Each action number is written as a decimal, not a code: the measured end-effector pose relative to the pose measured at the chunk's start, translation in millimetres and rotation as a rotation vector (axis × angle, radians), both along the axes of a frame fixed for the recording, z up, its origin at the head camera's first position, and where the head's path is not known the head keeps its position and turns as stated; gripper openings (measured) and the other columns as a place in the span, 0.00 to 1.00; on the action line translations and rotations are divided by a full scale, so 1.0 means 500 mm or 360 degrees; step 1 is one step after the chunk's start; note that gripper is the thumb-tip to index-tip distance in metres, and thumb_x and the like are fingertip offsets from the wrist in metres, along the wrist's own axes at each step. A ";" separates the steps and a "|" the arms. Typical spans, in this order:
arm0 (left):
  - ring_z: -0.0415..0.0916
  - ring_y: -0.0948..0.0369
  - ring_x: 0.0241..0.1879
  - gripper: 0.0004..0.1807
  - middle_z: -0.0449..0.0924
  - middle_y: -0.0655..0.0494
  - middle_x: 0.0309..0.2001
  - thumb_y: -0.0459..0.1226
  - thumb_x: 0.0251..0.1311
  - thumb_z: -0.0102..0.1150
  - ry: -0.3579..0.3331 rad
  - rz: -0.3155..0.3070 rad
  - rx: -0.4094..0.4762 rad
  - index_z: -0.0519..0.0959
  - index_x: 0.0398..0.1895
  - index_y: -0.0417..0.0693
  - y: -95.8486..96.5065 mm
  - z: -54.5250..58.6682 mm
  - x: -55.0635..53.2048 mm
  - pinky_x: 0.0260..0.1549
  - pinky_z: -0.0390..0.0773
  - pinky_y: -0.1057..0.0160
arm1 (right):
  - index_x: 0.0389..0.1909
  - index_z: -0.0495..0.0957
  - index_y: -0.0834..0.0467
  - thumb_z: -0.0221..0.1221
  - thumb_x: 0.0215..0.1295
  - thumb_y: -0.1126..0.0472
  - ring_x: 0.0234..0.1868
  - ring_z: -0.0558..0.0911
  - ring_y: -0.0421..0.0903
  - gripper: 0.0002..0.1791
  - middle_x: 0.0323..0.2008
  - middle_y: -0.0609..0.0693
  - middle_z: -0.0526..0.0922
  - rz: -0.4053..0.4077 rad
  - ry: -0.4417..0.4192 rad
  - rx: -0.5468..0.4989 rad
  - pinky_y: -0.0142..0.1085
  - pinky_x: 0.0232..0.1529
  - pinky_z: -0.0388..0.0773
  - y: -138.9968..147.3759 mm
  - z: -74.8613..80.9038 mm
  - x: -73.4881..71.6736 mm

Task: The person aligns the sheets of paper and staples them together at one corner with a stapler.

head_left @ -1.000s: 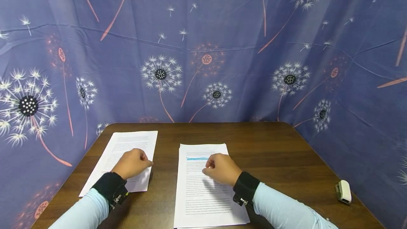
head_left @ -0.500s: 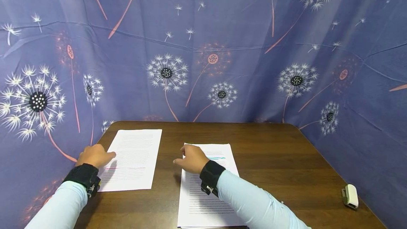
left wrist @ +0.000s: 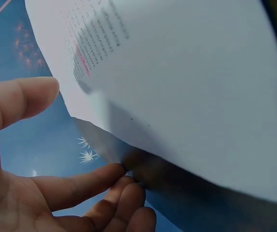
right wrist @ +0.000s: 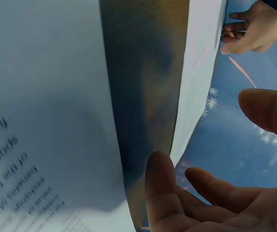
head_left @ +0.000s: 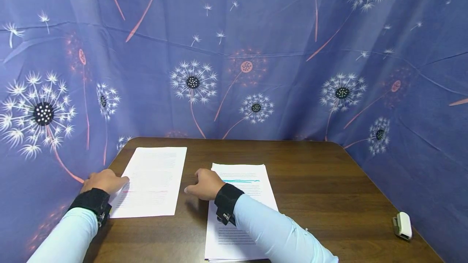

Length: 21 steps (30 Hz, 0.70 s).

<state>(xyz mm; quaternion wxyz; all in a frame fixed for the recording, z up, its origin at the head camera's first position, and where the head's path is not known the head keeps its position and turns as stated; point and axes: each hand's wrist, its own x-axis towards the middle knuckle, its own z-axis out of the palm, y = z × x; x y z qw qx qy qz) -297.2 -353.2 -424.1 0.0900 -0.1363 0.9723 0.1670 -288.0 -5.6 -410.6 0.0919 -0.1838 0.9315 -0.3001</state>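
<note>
A printed sheet of paper (head_left: pixel 155 177) with a pink highlighted line lies on the left of the table. At its left edge is my left hand (head_left: pixel 104 182). In the left wrist view the thumb is above the edge and the fingers (left wrist: pixel 92 183) are at the table's edge, apart from the thumb, with no paper pinched. My right hand (head_left: pixel 206 184) hovers over the left side of a stack of printed pages (head_left: pixel 234 238) with blue marking. Its thumb (right wrist: pixel 266 108) and fingers are spread and hold nothing. The right forearm hides part of the stack.
A small white, dark-based object like a stapler (head_left: pixel 403 225) sits near the right edge of the brown wooden table (head_left: pixel 310 177). A blue dandelion-patterned cloth (head_left: pixel 285 72) hangs behind and at the sides.
My left hand has moved left, from over the left sheet to its left edge. The right hand has shifted left across the stack to its left side. The head view has turned slightly left.
</note>
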 end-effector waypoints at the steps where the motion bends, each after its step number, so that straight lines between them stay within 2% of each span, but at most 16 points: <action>1: 0.63 0.19 0.55 0.44 0.67 0.12 0.53 0.59 0.64 0.53 -0.0003 0.0015 0.0007 0.73 0.58 0.21 0.003 0.002 0.001 0.49 0.70 0.26 | 0.64 0.75 0.68 0.68 0.63 0.46 0.57 0.84 0.54 0.36 0.54 0.59 0.86 -0.0002 -0.0005 -0.0001 0.45 0.57 0.81 -0.001 -0.002 0.000; 5: 0.67 0.19 0.51 0.41 0.69 0.14 0.51 0.58 0.65 0.54 0.0019 0.0019 0.0020 0.75 0.55 0.21 0.016 0.006 0.006 0.47 0.72 0.28 | 0.63 0.76 0.68 0.69 0.63 0.47 0.57 0.84 0.55 0.36 0.53 0.59 0.86 -0.0010 -0.0020 -0.0001 0.46 0.56 0.81 -0.003 -0.010 -0.001; 12: 0.73 0.21 0.47 0.41 0.75 0.17 0.50 0.59 0.62 0.57 0.0104 -0.0098 -0.0012 0.77 0.54 0.24 0.031 -0.002 0.000 0.42 0.74 0.29 | 0.61 0.77 0.68 0.69 0.63 0.48 0.56 0.84 0.55 0.34 0.52 0.59 0.86 -0.0022 -0.0031 -0.0032 0.46 0.55 0.81 -0.001 -0.015 -0.002; 17: 0.70 0.20 0.49 0.41 0.70 0.16 0.51 0.56 0.60 0.61 0.0108 -0.0078 -0.0021 0.75 0.57 0.24 0.065 -0.003 -0.002 0.43 0.74 0.26 | 0.60 0.78 0.68 0.69 0.63 0.49 0.54 0.85 0.54 0.32 0.51 0.59 0.87 -0.0034 -0.0029 -0.0054 0.47 0.54 0.81 -0.006 -0.022 -0.004; 21: 0.73 0.26 0.45 0.39 0.72 0.20 0.47 0.54 0.56 0.64 0.0100 -0.0078 -0.0024 0.76 0.56 0.25 0.084 -0.002 -0.010 0.42 0.75 0.28 | 0.58 0.80 0.67 0.69 0.63 0.49 0.53 0.85 0.53 0.30 0.51 0.58 0.87 -0.0054 -0.0011 -0.0057 0.46 0.53 0.82 -0.009 -0.022 -0.006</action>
